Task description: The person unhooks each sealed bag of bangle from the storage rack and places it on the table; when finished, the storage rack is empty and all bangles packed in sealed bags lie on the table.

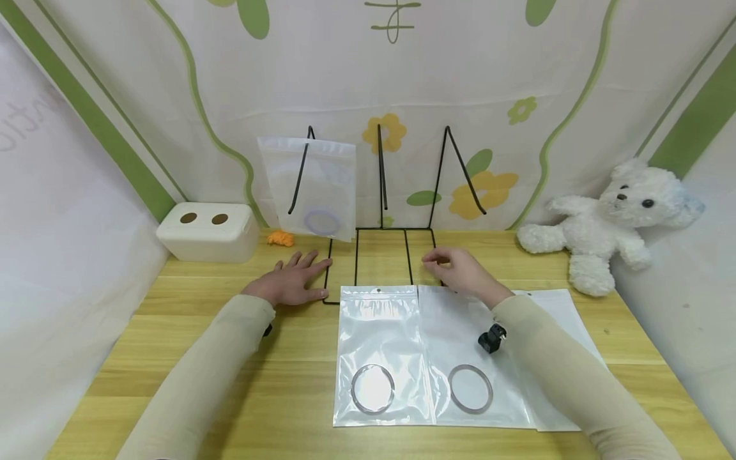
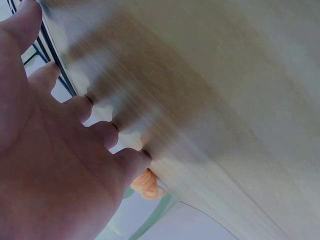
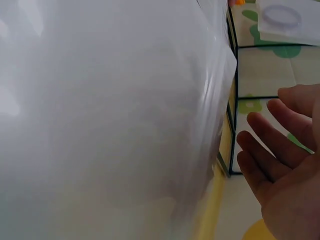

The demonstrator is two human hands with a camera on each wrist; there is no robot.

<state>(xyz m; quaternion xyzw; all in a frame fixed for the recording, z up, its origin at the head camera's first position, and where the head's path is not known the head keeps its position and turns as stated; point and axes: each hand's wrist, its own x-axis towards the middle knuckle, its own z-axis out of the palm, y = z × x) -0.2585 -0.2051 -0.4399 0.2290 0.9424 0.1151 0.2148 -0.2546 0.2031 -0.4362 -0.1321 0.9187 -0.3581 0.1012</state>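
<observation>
A black wire display rack (image 1: 382, 229) with three upright hooks stands at the back of the table. My left hand (image 1: 293, 281) rests on the wood with fingers spread, its fingertips and thumb at the rack base's left side. Close to the base's right side is my right hand (image 1: 462, 275), its fingers loosely curved with nothing between them in the right wrist view. From the left hook hangs a white zip bag (image 1: 276, 179) with a pale purple ring outline. In front lie several flat zip bags, including a shiny one (image 1: 379, 338) and its neighbour (image 1: 448, 332), each showing a dark ring.
A white box (image 1: 207, 233) with two round holes stands at the back left, beside a small orange yarn bundle (image 1: 280, 238). A white teddy bear (image 1: 600, 223) sits at the back right. Printed fabric walls (image 1: 448, 70) enclose the wooden table.
</observation>
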